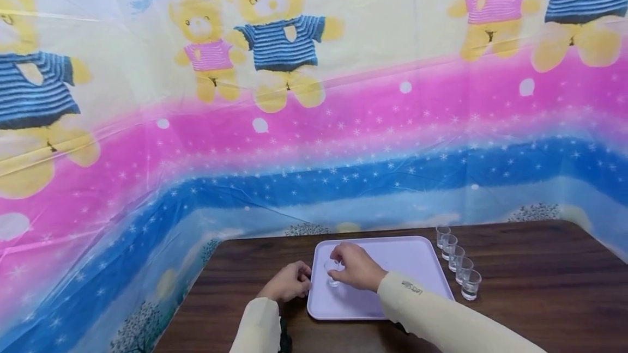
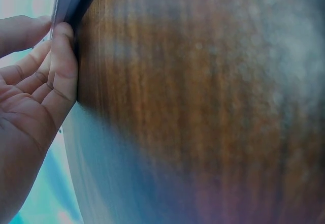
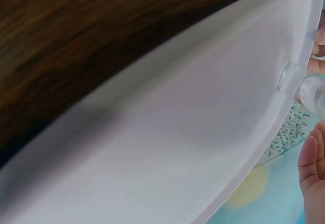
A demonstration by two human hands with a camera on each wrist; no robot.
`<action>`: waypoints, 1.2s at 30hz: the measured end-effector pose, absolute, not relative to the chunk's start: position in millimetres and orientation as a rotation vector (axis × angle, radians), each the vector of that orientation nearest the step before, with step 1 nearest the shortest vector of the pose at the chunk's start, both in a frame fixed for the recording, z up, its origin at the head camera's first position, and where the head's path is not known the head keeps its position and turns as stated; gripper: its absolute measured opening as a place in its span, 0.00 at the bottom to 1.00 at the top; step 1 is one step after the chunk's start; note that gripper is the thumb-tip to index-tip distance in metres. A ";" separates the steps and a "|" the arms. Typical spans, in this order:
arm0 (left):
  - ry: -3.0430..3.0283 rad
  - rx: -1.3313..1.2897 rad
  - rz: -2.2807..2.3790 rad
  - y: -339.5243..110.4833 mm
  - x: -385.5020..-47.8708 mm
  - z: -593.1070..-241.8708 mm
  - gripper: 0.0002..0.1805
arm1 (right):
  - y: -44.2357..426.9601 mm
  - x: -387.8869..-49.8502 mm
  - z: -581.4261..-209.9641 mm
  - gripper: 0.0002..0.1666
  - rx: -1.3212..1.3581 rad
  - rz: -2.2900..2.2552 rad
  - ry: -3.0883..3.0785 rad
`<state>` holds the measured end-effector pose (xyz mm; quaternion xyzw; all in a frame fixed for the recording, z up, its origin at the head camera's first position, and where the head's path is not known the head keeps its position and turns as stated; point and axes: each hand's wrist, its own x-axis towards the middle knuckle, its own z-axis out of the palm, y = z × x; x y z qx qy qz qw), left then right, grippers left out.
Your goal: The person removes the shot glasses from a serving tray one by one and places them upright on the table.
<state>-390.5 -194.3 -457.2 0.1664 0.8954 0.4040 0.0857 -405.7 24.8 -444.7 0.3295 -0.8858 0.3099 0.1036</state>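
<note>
A pale lilac tray (image 1: 407, 271) lies on the dark wooden table. On its left part stands a small clear shot glass (image 1: 332, 279), which my right hand (image 1: 357, 267) holds between thumb and fingers. That shot glass (image 3: 311, 93) appears at the right edge of the right wrist view, with part of my right hand (image 3: 316, 176) below it. My left hand (image 1: 290, 281) is at the tray's left side. In the left wrist view, thumb and forefinger of my left hand (image 2: 38, 82) pinch the rim of the tray (image 2: 73, 0).
Several clear shot glasses (image 1: 456, 259) stand in a slanting row on the table, just right of the tray; the nearest seems to contain clear liquid. The table (image 1: 535, 282) extends beyond them to the right. Behind it hangs a printed teddy-bear cloth (image 1: 343, 140).
</note>
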 end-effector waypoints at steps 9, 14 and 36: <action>2.691 0.477 1.150 -192.3 -389.5 -453.9 0.13 | 51.3 -393.5 -435.4 0.18 0.970 0.925 -2.635; 2.673 0.472 1.150 -192.8 -389.7 -454.0 0.13 | 70.7 -385.2 -433.6 0.16 0.953 0.878 -2.653; 2.660 0.469 1.167 -192.0 -392.9 -453.5 0.13 | 191.9 -354.2 -427.7 0.16 0.851 0.751 -2.607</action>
